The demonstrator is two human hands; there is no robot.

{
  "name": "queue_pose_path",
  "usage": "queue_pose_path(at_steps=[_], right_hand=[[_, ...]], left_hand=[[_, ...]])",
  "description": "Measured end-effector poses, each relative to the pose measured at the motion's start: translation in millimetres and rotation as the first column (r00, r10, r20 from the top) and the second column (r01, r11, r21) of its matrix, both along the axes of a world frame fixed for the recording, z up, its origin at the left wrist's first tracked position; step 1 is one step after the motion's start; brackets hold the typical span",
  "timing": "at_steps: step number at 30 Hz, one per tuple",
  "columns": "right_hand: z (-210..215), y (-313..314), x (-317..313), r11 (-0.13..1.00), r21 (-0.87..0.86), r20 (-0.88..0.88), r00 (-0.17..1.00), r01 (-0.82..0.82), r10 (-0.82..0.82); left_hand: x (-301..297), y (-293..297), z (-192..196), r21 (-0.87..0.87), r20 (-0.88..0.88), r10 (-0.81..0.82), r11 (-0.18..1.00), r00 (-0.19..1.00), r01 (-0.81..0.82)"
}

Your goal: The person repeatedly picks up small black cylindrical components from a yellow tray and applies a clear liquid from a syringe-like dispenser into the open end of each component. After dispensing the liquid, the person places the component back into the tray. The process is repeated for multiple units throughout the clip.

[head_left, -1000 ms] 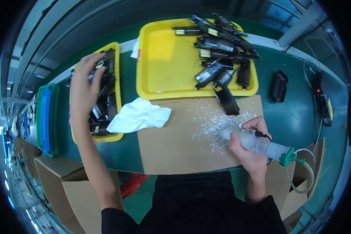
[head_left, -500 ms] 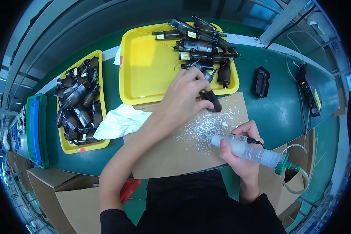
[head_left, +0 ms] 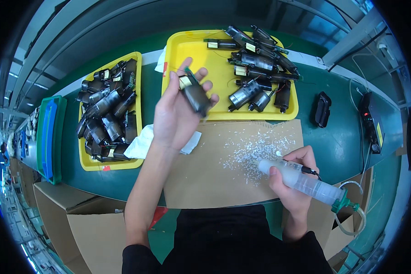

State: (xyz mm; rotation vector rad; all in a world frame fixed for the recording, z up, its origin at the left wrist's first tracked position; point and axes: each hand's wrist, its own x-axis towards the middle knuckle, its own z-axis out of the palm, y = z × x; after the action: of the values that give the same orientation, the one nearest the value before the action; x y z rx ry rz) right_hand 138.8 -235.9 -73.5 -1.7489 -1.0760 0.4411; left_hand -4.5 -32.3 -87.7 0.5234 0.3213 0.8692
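My left hand (head_left: 173,109) is turned palm up over the left front part of the large yellow tray (head_left: 182,50). A dark cylindrical motor-like part (head_left: 197,98) with a pale label and a green end piece rests in it, between thumb and fingers. Wrapped in my right hand (head_left: 294,187) is a translucent dispensing syringe (head_left: 306,182) with a green end cap and a clear tube. Its blunt tip points left, over white crumbs (head_left: 249,157) scattered on a cardboard sheet (head_left: 205,182). Several similar dark cylinders (head_left: 255,59) lie heaped at the tray's right side.
A smaller yellow tray (head_left: 139,86) full of dark cylinders stands at the left, with a white cloth (head_left: 139,145) beside it. Farther left are green and blue bins (head_left: 50,141). At the right lie a black case (head_left: 322,109) and a black box with a red light (head_left: 370,121).
My left hand has moved left from the large tray's front right and turned palm up, with a dark cylinder in it. The right hand still grips the syringe. The view has shifted slightly.
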Motion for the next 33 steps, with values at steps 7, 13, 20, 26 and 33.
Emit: queue_pose_path(at_steps=[7,13,20,26,33], right_hand=[[28.1,7.7,3.2,0.956,0.288,0.029,0.997,0.059,-0.07],[48.7,29.3,-30.4,0.879,0.443,-0.109,0.984,0.178,-0.145],[49.2,30.8,-39.6,0.953,0.289,-0.142,0.988,0.095,-0.056],[43.6,31.1,-39.5,0.957,0.286,-0.107,0.994,0.055,-0.025],[46.6,31.4,-36.8,0.964,0.265,-0.08,0.996,-0.019,0.042]], left_hand=[[-1.1,-14.2,0.8,0.264,-0.064,-0.289,0.918,0.955,0.295],[-4.6,-24.4,-3.8,0.393,0.024,-0.498,0.802,0.867,0.45],[-9.8,-29.4,-0.8,0.416,-0.114,-0.478,0.773,0.871,0.479],[-9.9,-32.6,-8.0,0.469,-0.139,-0.445,0.757,0.884,0.455],[-10.6,-35.5,-3.8,0.481,-0.159,-0.404,0.765,0.901,0.428]])
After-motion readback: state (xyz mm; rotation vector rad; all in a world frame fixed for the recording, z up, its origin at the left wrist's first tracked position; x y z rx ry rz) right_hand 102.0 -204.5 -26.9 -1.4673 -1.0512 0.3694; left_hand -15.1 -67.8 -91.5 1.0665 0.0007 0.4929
